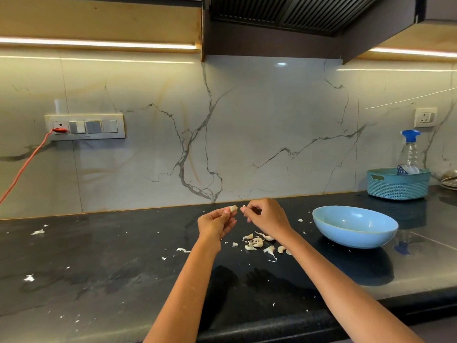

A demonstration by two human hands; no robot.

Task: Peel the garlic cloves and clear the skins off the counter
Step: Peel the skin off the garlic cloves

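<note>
Both forearms reach out from the near edge over the black worktop (103, 256). My left hand (214, 225) is raised above the surface and pinches a garlic clove (233, 208) at its fingertips. My right hand (268, 216) is held just beside it, fingers curled, gripping a small pale scrap at the fingertips (243, 208); whether that scrap is skin I cannot tell for certain. The two hands are close together but not touching.

Below the hands, on the worktop, lies a loose cluster of cloves and skins (257, 242), partly under my right wrist. Scattered skin fragments lie well apart to the left (37, 232) and near the front edge. A light blue bowl (355, 226) stands to the right of the cluster; its contents are not discernible. Behind it, against the marble backsplash, a teal basket (398, 184) holds a spray bottle (409, 152). A switch panel (85, 127) with an orange cord (24, 164) plugged in is on the wall at left.
</note>
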